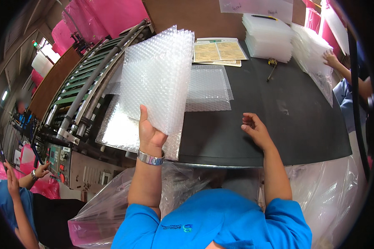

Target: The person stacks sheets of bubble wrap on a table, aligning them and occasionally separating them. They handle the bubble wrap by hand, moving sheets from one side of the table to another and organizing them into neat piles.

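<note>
Sheets of bubble wrap [156,79], gathered in one upright bundle, lean up and away from the person's left fingers [143,116], which have hold of the lower end. From where I stand the thumb lies along the front face, while the rest of that grip is hidden behind the sheets. A silver watch [151,158] circles the wrist just below.

The right fingers [252,118] are half curled and loosely parted, with nothing in them — they hover over the dark tabletop [295,128], well apart from the bundle.

Under the left fingers some shiny translucent sheets [115,126] lie flat, and a roller conveyor [77,89] runs off to their left. Beyond the gap between the two sets of fingers, flat bubble-wrap pieces [208,89] rest partly behind the bundle; past those lie yellow-printed papers [220,52].

Farther out from the right fingers sits a tape measure [272,62], near a thick white stack [266,39] that carries a slim dark-and-yellow tool [264,17]. Right of it slumps a second white pile [311,50] — a co-worker's hand [330,59] is against its side. Far to the left fingers' lower left, another co-worker's hand [42,170] is near a control panel [59,164].
</note>
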